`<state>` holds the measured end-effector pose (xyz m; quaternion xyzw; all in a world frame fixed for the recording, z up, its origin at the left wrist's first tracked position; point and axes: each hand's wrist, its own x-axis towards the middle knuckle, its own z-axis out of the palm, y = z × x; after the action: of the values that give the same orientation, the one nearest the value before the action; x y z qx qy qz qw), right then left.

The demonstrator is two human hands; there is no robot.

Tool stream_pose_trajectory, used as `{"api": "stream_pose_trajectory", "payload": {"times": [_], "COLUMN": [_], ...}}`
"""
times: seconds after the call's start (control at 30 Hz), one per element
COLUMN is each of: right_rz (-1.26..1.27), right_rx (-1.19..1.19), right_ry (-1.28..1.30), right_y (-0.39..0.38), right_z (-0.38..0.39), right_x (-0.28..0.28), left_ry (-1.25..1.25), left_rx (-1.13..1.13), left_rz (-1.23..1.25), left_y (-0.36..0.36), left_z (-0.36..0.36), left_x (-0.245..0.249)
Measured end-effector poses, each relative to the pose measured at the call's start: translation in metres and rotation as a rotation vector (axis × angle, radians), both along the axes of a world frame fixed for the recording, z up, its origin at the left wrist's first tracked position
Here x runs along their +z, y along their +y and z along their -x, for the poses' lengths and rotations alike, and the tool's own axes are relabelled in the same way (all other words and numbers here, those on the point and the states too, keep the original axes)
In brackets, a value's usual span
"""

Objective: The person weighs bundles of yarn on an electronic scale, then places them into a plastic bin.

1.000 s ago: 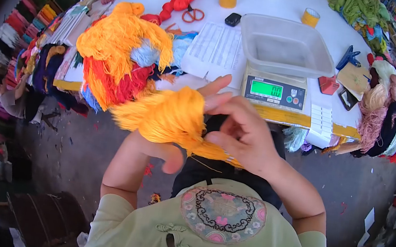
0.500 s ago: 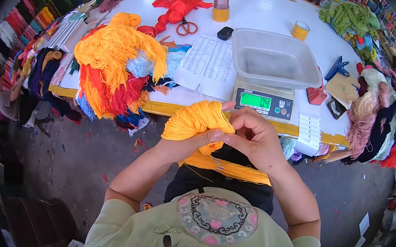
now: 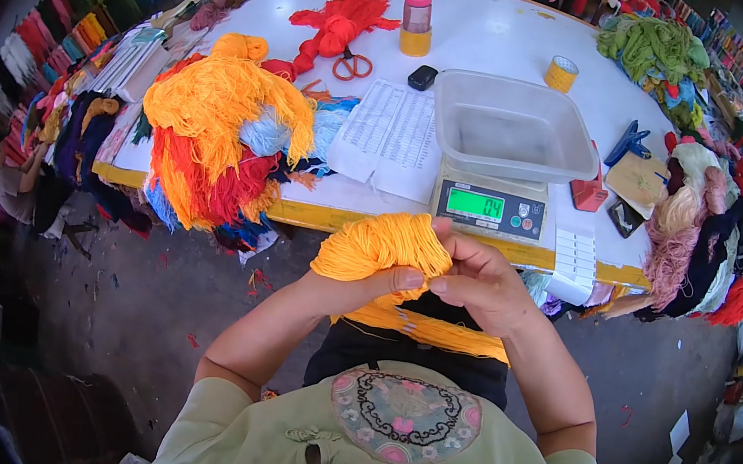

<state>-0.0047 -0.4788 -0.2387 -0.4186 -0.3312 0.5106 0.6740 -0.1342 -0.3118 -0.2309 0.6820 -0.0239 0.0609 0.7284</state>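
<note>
We see a white, yellow-edged round surface (image 3: pixel 510 34) in bright daylight, a grey concrete floor (image 3: pixel 145 315) littered with thread scraps, and racks of coloured yarn (image 3: pixel 90 17) on our left.

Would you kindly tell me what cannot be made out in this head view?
1. Fingers of the left hand: head view, hidden behind the orange yarn bundle.
2. The printed sheet: head view, entries too small to read.
3. The bundle's lower end: head view, covered by the right hand and forearm.
4. The yarn shelves: head view, cut off by the lens's dark rim.
</note>
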Motion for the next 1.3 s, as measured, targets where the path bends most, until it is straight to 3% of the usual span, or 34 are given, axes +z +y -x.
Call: {"api": "stream_pose_trajectory", "payload": {"times": [0.07,0.17,0.33,0.43,0.47,0.53,0.63,0.77,0.83,0.87,0.9,0.97,1.03,1.1,1.13,1.3], "right_rz": [0.023,0.010,0.047,0.079,0.086,0.125,0.125,0.143,0.210,0.251,0.296,0.146,0.386,0.607,0.709,0.998], "right_rx": [0.074,-0.025,-0.065,-0.160,-0.209,-0.224,-0.195,0.016,-0.010,-0.043,-0.073,-0.133,-0.179,-0.210,-0.238,-0.378], "right_ry": [0.170,0.257,-0.013,-0.221,-0.299,-0.310,-0.163,0.157,0.051,-0.015,-0.081,0.033,-0.041,-0.297,-0.503,-0.439], "right_y": [-0.004,-0.002,0.003,0.009,0.010,0.009,0.008,0.001,-0.001,-0.009,-0.019,-0.051,-0.089,-0.137,-0.159,-0.245], "right_z": [-0.006,-0.003,-0.007,-0.003,-0.001,-0.004,-0.007,-0.008,-0.001,-0.003,-0.007,-0.026,-0.037,-0.049,-0.054,-0.096], "right_x": [-0.003,0.001,-0.010,-0.028,-0.031,-0.031,-0.022,-0.006,-0.013,-0.016,-0.019,-0.020,-0.022,-0.063,-0.088,-0.140], "left_ry": [-0.010,0.019,-0.025,0.064,0.033,-0.030,0.061,0.059,0.143,0.377,0.381,0.381,0.200,-0.101,-0.131,-0.109], "left_rx": [-0.029,-0.058,0.064,0.134,0.154,0.189,0.165,0.050,-0.081,-0.110,-0.170,-0.280,0.123,0.413,0.240,0.470], "left_rz": [0.024,0.128,0.363,0.357,0.219,-0.057,0.002,0.447,0.695,0.588,0.447,0.172,0.198,0.748,1.014,0.948], "left_y": [0.001,0.006,0.003,0.002,0.000,-0.002,0.001,0.013,0.024,0.032,0.039,0.058,0.107,0.163,0.193,0.273], "left_z": [-0.001,-0.001,-0.008,-0.010,-0.011,-0.010,-0.006,-0.006,-0.005,-0.002,0.007,0.038,0.082,0.120,0.131,0.179], "left_x": [0.001,-0.004,-0.015,-0.027,-0.030,-0.034,-0.031,-0.052,-0.054,-0.054,-0.042,-0.013,-0.046,-0.060,-0.018,-0.025]}}
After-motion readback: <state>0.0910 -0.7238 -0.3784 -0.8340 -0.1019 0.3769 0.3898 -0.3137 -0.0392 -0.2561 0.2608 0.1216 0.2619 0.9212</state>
